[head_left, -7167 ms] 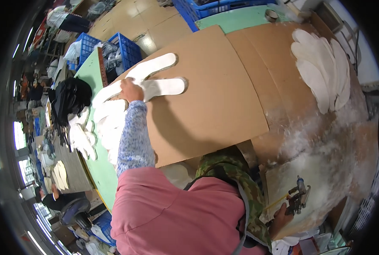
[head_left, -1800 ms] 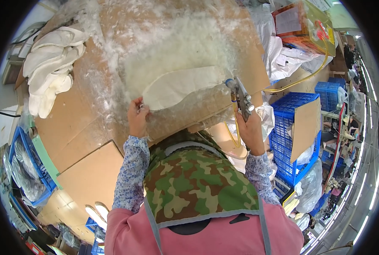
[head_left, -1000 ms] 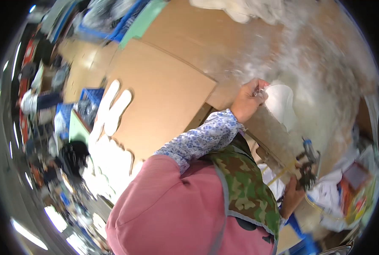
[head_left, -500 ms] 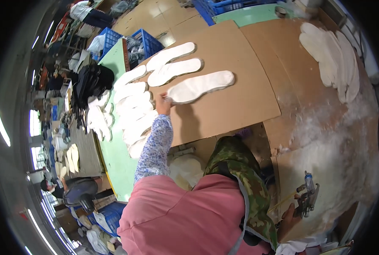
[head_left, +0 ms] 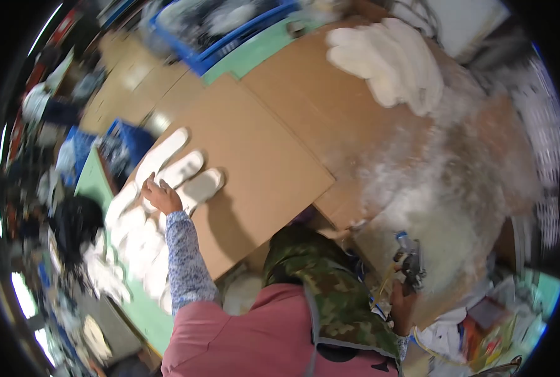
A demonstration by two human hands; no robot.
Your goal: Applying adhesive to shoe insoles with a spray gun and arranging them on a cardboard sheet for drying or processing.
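My left hand (head_left: 162,196) hovers over the white insoles on the left part of the cardboard sheet (head_left: 255,151). Its fingers are stretched apart and nothing shows in them. Beyond it lies one insole (head_left: 162,152); a second insole (head_left: 183,169) and a third insole (head_left: 203,187) lie beside it, partly hidden by the hand. Several more overlapping insoles (head_left: 139,235) reach to the left of my forearm. At the lower right, my right hand (head_left: 403,305) is closed around a metal spray gun (head_left: 412,264) with a blue fitting; the motion blurs it somewhat.
A pile of white insoles (head_left: 387,60) rests at the far right of the brown work surface (head_left: 305,75). Whitish, fibrous residue (head_left: 437,182) covers the board near the spray gun. Blue crates (head_left: 211,53) stand beyond the green table edge. A thin yellowish hose (head_left: 383,286) runs by my right hand.
My left hand has let go of the insole it held, which now lies beside the others. The view has swung to the right, so the table appears shifted left.
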